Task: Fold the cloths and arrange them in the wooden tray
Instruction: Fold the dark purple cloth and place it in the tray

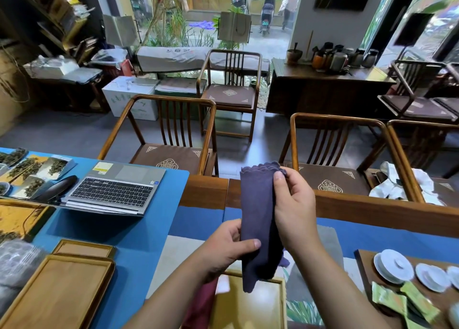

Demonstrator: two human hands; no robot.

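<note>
A soft dark purple cloth with a wavy edge [258, 219] hangs up in the air, folded into a long strip, above a light wooden tray [248, 304]. The right hand [294, 209] pinches its top edge. The left hand [231, 246] pinches its side lower down. A dark red cloth [201, 304] lies at the tray's left edge. No words on the cloth can be read.

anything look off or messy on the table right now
The open laptop sits propped on a stack of books, tilted, its front edge overhanging the blue mat. Otherwise nothing looks spilled: both hands hold the purple cloth over the wooden tray, a maroon cloth beside it.
</note>
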